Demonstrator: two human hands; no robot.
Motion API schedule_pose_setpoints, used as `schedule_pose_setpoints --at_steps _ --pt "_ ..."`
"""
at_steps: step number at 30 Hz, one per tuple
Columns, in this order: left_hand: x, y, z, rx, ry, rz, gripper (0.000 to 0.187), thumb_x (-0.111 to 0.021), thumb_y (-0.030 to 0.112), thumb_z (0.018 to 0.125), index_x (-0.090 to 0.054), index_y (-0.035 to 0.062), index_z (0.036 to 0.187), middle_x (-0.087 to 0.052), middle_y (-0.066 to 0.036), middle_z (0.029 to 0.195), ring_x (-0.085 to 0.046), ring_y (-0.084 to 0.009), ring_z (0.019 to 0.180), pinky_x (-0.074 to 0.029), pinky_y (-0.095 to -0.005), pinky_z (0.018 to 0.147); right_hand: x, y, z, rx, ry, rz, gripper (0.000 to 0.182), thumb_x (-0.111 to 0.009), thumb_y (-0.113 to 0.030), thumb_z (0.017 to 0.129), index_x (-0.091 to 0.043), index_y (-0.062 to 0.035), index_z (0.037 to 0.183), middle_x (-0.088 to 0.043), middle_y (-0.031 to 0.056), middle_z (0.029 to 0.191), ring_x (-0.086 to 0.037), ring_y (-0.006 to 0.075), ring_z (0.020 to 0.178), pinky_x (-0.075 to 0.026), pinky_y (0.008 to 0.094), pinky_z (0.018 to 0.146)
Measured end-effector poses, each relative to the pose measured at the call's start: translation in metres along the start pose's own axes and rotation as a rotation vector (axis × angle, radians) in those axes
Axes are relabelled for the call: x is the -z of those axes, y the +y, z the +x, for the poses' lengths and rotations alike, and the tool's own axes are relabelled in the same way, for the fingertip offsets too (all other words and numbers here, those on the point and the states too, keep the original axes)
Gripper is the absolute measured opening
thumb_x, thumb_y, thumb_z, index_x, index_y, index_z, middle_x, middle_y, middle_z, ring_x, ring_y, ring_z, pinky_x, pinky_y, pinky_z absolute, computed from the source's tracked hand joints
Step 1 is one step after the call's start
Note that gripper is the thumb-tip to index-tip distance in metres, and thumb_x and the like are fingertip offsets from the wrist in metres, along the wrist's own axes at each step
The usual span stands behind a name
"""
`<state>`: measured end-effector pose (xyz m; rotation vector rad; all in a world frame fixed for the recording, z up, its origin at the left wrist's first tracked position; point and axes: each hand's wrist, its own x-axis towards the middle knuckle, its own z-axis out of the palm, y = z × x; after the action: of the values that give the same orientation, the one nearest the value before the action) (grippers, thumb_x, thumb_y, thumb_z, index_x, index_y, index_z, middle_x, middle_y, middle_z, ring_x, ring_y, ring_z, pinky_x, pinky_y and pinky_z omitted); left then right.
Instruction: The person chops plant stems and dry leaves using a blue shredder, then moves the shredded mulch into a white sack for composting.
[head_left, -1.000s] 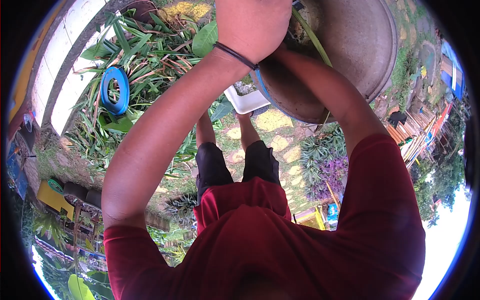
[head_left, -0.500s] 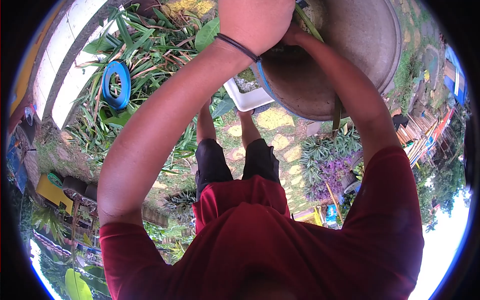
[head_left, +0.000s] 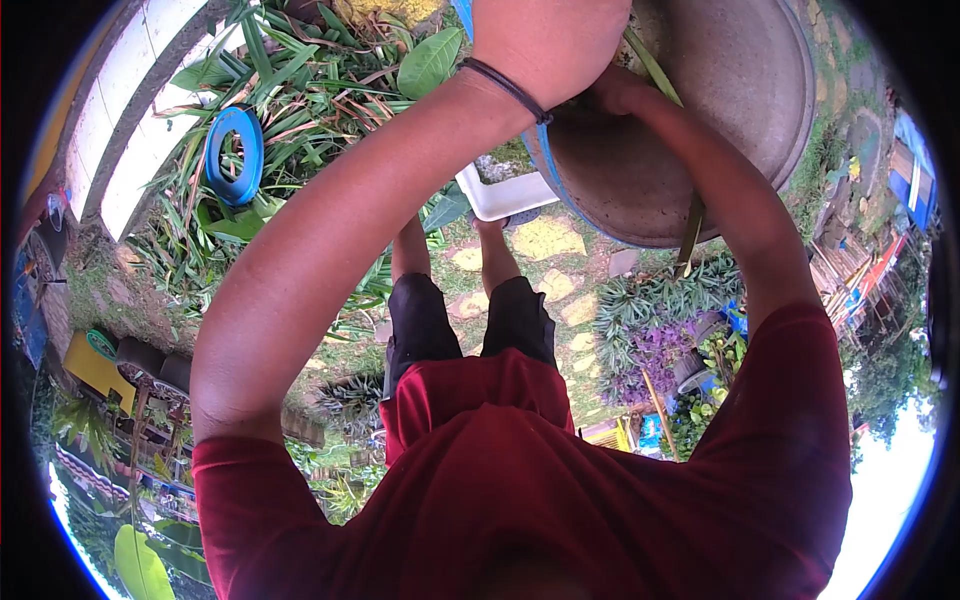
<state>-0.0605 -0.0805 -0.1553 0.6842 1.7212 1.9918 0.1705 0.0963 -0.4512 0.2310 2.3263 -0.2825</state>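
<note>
Left hand [head_left: 555, 40]: at the top edge of view, back of the hand toward the camera; fingers hidden, so whether they are apart, together or clamped cannot be told. Dark band [head_left: 505, 88] around the wrist.

Right hand [head_left: 612, 90]: partly behind the left hand, at the mouth of the vessel; fingers also hidden, their state and any grip impossible to tell.

Vessel [head_left: 745, 60]: one, large and round, grey-brown inside, blue along its left edge; tilted, mouth toward the person. The right forearm crosses in front of its mouth.

Leaf strip [head_left: 655, 70]: long, narrow, green; lies across the vessel's mouth, its upper part emerging just beside the left hand and passing close to the right hand, then going behind the right forearm. Contact with the hidden fingers cannot be made out. A similar green length [head_left: 690, 235] shows below the forearm, over the vessel's lower rim.

White tray [head_left: 505, 203]: beside the vessel's left edge, near the person's feet; partly hidden by the left forearm.

Leaf heap [head_left: 310, 130]: green and brown blades on the ground, left. Blue ring [head_left: 215, 160]: oval, open-centred, lying on the heap.

Yellow paving stones [head_left: 548, 238]: set in grass, below the tray. Purple plants [head_left: 645, 360]: right of the stones.
</note>
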Motion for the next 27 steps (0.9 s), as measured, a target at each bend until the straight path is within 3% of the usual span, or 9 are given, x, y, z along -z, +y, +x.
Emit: schedule_pose_setpoints --at_steps 2,9,11,13,15,17,21,27 --pt "0.000 -0.001 0.001 0.007 -0.004 -0.026 0.028 -0.054 0.017 0.101 -0.060 -0.0030 0.120 -0.059 -0.005 0.079 -0.056 -0.0108 0.071 -0.048 -0.0281 0.067 0.040 -0.018 -0.015 -0.041 -0.041 -0.073 0.028 -0.054 -0.010 0.093 -0.067 -0.0042 0.117 -0.071 0.0163 0.116 -0.069 0.0326 0.107 -0.058 0.0439 0.089" --pt "0.001 -0.007 0.000 -0.011 -0.011 -0.007 0.025 -0.055 0.016 0.100 -0.061 -0.0029 0.115 -0.057 -0.004 0.077 -0.055 -0.0109 0.071 -0.048 -0.0281 0.066 0.062 -0.049 -0.023 -0.168 -0.091 -0.247 0.024 -0.053 -0.010 0.094 -0.071 -0.0078 0.109 -0.073 0.0121 0.111 -0.072 0.0274 0.103 -0.059 0.0443 0.084" --pt "0.000 -0.011 0.001 0.025 -0.020 -0.026 0.024 -0.055 0.016 0.100 -0.061 -0.0029 0.114 -0.056 -0.005 0.076 -0.055 -0.0112 0.070 -0.048 -0.0283 0.066 0.062 -0.041 -0.019 -0.303 -0.136 -0.315 0.025 -0.051 -0.009 0.094 -0.072 -0.0083 0.107 -0.073 0.0122 0.111 -0.072 0.0266 0.104 -0.059 0.0423 0.085" --pt "-0.002 -0.024 0.002 -0.121 -0.001 0.008 0.022 -0.056 0.016 0.099 -0.061 -0.0027 0.109 -0.056 -0.005 0.076 -0.054 -0.0122 0.069 -0.048 -0.0290 0.066 0.044 -0.005 -0.005 -0.254 -0.073 -0.267 0.025 -0.052 -0.009 0.093 -0.071 -0.0075 0.109 -0.073 0.0129 0.111 -0.071 0.0278 0.105 -0.059 0.0418 0.086" --pt "-0.003 -0.012 0.000 -0.037 0.007 -0.021 0.021 -0.056 0.016 0.099 -0.061 -0.0025 0.107 -0.056 -0.006 0.075 -0.055 -0.0126 0.069 -0.048 -0.0296 0.066 0.039 0.009 -0.006 -0.215 -0.022 -0.229 0.025 -0.053 -0.009 0.093 -0.071 -0.0067 0.111 -0.073 0.0136 0.111 -0.071 0.0291 0.105 -0.058 0.0412 0.086" --pt "-0.004 -0.008 0.001 0.040 0.012 -0.052 0.020 -0.056 0.016 0.099 -0.061 -0.0023 0.105 -0.055 -0.006 0.075 -0.055 -0.0131 0.069 -0.048 -0.0302 0.066 0.058 0.000 -0.014 -0.139 -0.118 -0.186 0.026 -0.055 -0.014 0.092 -0.069 -0.0039 0.111 -0.072 0.0165 0.113 -0.068 0.0322 0.109 -0.057 0.0412 0.091" --pt "0.001 -0.022 0.004 -0.075 -0.002 0.030 0.020 -0.057 0.015 0.098 -0.062 -0.0026 0.105 -0.055 -0.008 0.074 -0.056 -0.0148 0.069 -0.048 -0.0314 0.065 0.045 -0.014 -0.013 -0.180 -0.102 -0.115 0.032 -0.060 -0.021 0.089 -0.068 -0.0018 0.114 -0.068 0.0198 0.119 -0.066 0.0348 0.113 -0.055 0.0428 0.094" --pt "-0.002 -0.016 0.001 -0.073 0.049 -0.003 0.017 -0.057 0.015 0.097 -0.060 -0.0017 0.101 -0.057 -0.010 0.075 -0.057 -0.0173 0.069 -0.049 -0.0321 0.066 0.014 -0.011 0.009 -0.149 -0.192 -0.084 0.058 -0.064 -0.041 0.092 -0.058 0.0003 0.132 -0.059 0.0204 0.137 -0.059 0.0344 0.125 -0.047 0.0449 0.105"
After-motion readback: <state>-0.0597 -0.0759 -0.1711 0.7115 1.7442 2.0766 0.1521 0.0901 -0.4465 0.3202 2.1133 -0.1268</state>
